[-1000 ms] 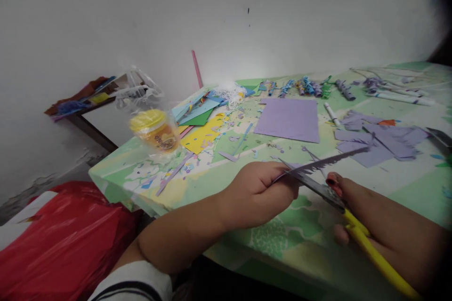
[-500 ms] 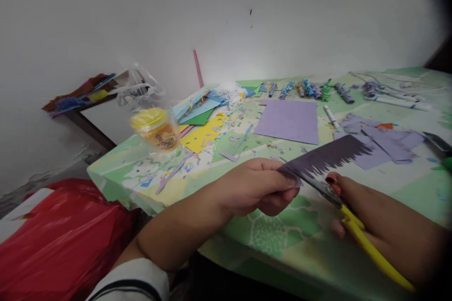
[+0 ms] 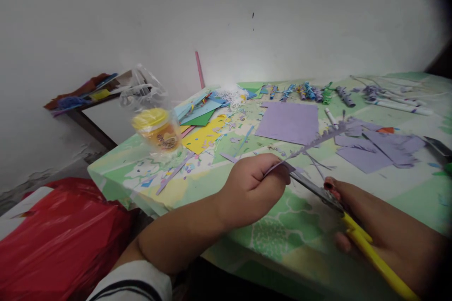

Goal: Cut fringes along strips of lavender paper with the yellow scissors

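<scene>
The left hand (image 3: pixel 259 188) is pinching one end of a fringed purple strip (image 3: pixel 319 138) between thumb and curled fingers, the strip reaching forward and rightward from it above the table (image 3: pixel 303 221). The right hand (image 3: pixel 360 207) is gripping yellow-handled scissors (image 3: pixel 356 234), whose blades are pointing at the left fingers beside the strip's held end, though whether they are touching the paper is unclear. Beyond both hands a purple sheet (image 3: pixel 287 122) is lying flat, with cut purple pieces (image 3: pixel 384 148) resting ahead of the right hand.
</scene>
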`<control>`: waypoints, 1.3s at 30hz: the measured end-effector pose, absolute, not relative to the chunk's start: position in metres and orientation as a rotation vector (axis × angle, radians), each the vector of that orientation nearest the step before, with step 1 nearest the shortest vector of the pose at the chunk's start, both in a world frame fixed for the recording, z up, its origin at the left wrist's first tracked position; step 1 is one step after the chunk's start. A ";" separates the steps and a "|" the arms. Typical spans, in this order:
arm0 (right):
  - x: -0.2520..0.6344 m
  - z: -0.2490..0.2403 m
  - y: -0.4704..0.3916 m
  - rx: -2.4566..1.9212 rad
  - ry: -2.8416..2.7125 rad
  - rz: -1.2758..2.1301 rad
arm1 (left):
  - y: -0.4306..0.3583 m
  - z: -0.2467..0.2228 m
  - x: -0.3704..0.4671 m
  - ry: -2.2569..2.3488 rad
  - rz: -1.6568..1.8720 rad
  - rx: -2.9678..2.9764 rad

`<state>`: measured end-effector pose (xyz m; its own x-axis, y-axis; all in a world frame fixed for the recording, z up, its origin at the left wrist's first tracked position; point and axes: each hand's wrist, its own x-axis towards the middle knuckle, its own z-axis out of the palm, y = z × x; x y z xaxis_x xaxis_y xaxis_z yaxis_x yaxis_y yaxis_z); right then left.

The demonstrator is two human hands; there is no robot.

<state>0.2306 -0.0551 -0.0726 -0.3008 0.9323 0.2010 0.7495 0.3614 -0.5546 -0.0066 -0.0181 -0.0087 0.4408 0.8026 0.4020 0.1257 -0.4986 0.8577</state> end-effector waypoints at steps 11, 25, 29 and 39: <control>0.231 -0.079 -0.060 -1.363 -2.229 0.495 | -0.019 -0.006 -0.006 0.674 0.990 2.230; 0.224 -0.066 -0.059 -1.399 -2.205 0.510 | -0.017 -0.001 -0.008 0.625 0.821 1.994; 0.222 -0.059 -0.060 -1.410 -2.222 0.480 | -0.016 0.001 -0.009 0.582 0.833 2.017; 0.232 -0.084 -0.059 -1.393 -2.254 0.394 | -0.017 0.002 -0.009 0.578 0.800 1.933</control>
